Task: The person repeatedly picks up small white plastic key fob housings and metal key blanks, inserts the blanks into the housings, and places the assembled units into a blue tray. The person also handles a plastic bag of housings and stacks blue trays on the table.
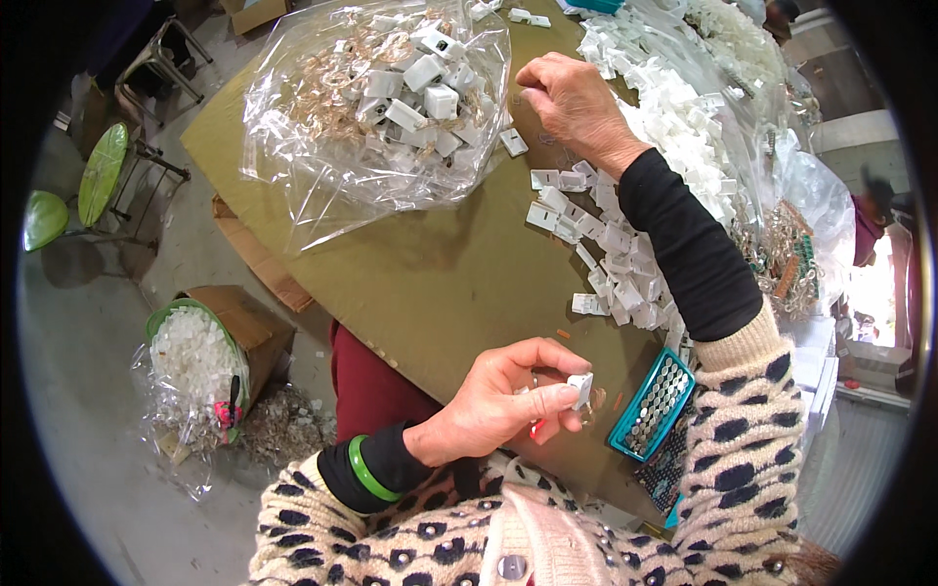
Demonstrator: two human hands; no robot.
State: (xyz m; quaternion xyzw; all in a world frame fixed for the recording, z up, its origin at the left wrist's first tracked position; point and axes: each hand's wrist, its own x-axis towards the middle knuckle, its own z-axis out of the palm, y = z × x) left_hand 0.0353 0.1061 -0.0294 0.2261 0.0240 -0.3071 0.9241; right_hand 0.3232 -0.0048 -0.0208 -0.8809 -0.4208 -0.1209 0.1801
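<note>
Close to my body, my left hand [498,400] pinches a small white plastic housing [581,389] between thumb and fingers. A bit of red shows beneath the thumb; what it is I cannot make out. My right hand [578,109] reaches to the far side of the table, its fingers curled and pressed together over the surface. Whatever they hold, if anything, is hidden. Thin wire pieces [553,154] lie just below that hand. Under my right forearm spreads a heap of white plastic housings [625,259], with a larger pile of white parts [674,127] beyond it.
A transparent bag [322,210] of white assembled pieces and wires sits at the far left of the table [430,273]. A teal tray [645,402] of small round metal parts stands at right. On the floor are a filled basket [195,342], a cardboard box [259,327] and green-seated stools [103,176].
</note>
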